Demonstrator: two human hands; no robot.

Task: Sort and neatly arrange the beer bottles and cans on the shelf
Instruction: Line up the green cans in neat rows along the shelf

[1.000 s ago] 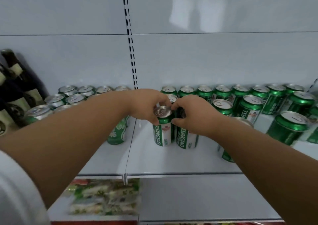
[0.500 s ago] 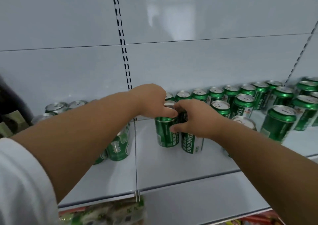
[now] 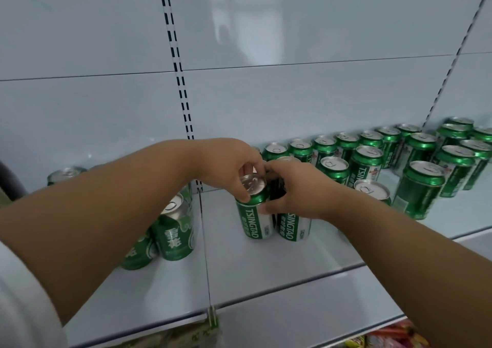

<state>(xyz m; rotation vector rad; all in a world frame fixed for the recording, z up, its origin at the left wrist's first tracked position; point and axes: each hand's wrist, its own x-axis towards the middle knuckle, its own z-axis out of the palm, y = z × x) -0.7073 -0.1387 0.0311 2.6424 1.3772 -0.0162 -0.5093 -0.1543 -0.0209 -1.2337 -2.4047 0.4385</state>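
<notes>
Squaring up 2 green-and-white aluminium Tsingtao beer cans at the front of the pale grey metal shelf [image 3: 266,275] looks like the step in hand, judged from the one head view.

The left hand [image 3: 229,166] curls its fingertips round the silver top rim of the left front can [image 3: 255,214], thumb on the near edge, so the can sits directly beneath that grip, upright on the shelf. The right hand [image 3: 295,190] wraps over the top of the right front can [image 3: 292,226], hiding its lid; its thumb reaches across and touches the shoulder of the left can. The 2 cans stand just beside each other, labels facing forward.

Behind them a back row of green cans [image 3: 346,145] lines the rear panel, with looser cans to the right, among them a large green can [image 3: 419,190] standing apart. To the left, a green can with white characters [image 3: 175,230] stands partly behind the left forearm.

The next move probably calls for letting go cleanly without tipping either can, then reaching right for the scattered cans to extend the front row.
</notes>
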